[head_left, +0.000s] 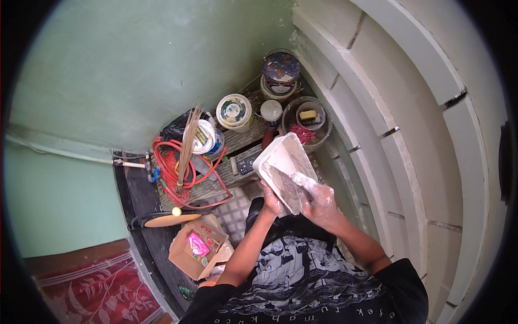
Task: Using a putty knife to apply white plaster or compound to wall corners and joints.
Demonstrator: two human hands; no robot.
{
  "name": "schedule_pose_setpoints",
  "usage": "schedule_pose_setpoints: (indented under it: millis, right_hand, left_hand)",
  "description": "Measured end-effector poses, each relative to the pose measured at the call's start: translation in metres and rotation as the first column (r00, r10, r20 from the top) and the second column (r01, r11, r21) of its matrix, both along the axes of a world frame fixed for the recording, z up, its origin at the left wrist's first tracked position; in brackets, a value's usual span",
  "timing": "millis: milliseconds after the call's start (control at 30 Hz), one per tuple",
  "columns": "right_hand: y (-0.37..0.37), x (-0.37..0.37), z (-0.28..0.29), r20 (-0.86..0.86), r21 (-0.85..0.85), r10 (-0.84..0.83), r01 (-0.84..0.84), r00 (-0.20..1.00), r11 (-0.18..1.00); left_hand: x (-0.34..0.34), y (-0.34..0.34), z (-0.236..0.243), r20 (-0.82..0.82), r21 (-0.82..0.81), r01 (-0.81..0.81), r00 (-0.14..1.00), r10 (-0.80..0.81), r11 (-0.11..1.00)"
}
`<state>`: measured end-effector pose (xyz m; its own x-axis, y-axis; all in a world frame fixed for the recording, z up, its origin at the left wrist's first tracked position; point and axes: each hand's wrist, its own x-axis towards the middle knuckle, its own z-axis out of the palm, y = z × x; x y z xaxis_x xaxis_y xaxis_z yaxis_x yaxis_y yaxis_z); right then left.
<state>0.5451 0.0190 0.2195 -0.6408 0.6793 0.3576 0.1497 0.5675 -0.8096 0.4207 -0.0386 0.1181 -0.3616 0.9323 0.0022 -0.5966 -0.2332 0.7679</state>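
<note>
In front of my body a white rectangular plastic tub (295,155) is tilted, its inside smeared with white paste. My left hand (272,200) is closed on the tub's lower left side. White residue coats my right hand (319,204), which grips a flat, grey-white, paste-smeared piece (281,181) at the tub's near side. It looks like a broad scraper, but the paste hides its exact kind and how it meets the tub wall.
Wooden boards hold lidded buckets (234,112), a paint-stained pail (281,67), a coiled red hose (171,162) and a stick broom (187,146). Beyond the tub stands a round basin (324,132) with a yellow sponge (308,115). A cardboard box (186,256) sits left; stepped white ledges (372,102) rise right.
</note>
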Motion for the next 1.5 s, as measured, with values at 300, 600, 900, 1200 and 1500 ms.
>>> schedule_pose_setpoints:
  millis: [300,600,900,1200,1500]
  right_hand:
    - [0.025,-0.041,-0.041,0.011,-0.301,-0.063,0.063,0.998,0.952]
    - [0.031,-0.117,-0.005,-0.392,-0.658,-0.310,-0.029,0.866,0.753]
    - [0.030,-0.141,-0.008,-0.095,-0.257,-0.619,0.581,0.780,0.772]
    - [0.144,-0.131,-0.009,0.151,0.471,-0.549,0.428,0.822,0.771]
    - [0.375,-0.191,-0.009,0.265,0.918,-0.675,0.033,0.689,0.394]
  left_hand:
    - [-0.044,-0.005,-0.020,0.191,-0.130,0.053,0.981,-0.027,0.990]
    - [-0.132,0.026,-0.011,0.359,-0.123,0.137,0.929,-0.084,0.983]
    - [-0.194,0.049,-0.027,0.407,-0.055,0.221,0.896,-0.180,0.974]
    - [-0.208,0.053,-0.054,0.585,-0.188,0.267,0.803,-0.111,0.945]
    - [-0.217,0.043,-0.096,0.444,-0.179,0.021,0.894,0.062,0.984]
